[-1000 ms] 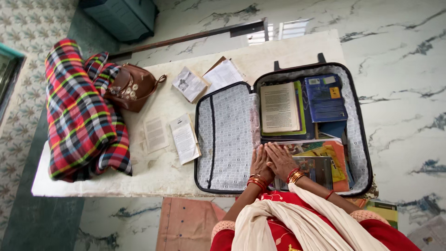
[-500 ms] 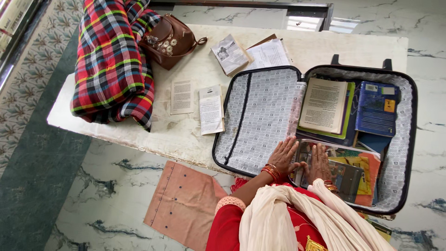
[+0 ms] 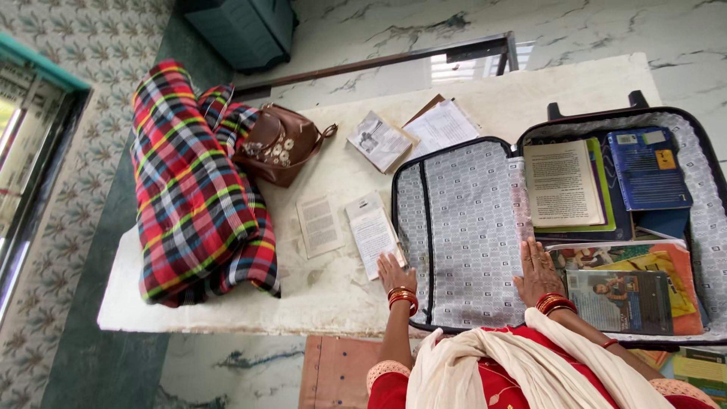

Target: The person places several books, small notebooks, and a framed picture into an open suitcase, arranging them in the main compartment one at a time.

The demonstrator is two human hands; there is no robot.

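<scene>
Far left on the bench there's a rolled plaid blanket, red with yellow, green and navy stripes, and a brown handbag with pale flower trim leaning against it. Next come two loose printed sheets: a leaflet lying flat, and a booklet just beside the suitcase's open lid. Further back there's a greyish pamphlet on top of some white papers.

The left hand is on the near end of the booklet, fingers spread and flat, nothing pinched. That booklet looks like thin paper, so light and floppy, easy to crease. I'd say slide fingers under the near edge rather than grab a corner.

The suitcase is soft-sided, with a grey patterned lining, lid half empty. The right hand lies flat and open at the hinge, touching the edge of the book stack, not gripping anything.

The right half is packed with books: an open book with cream pages on a green cover, a blue book with a small yellow square label, then nearer the person an orange-and-yellow one under a dark picture-cover book. Those look stiff and fairly heavy, best taken by the spine.
</scene>
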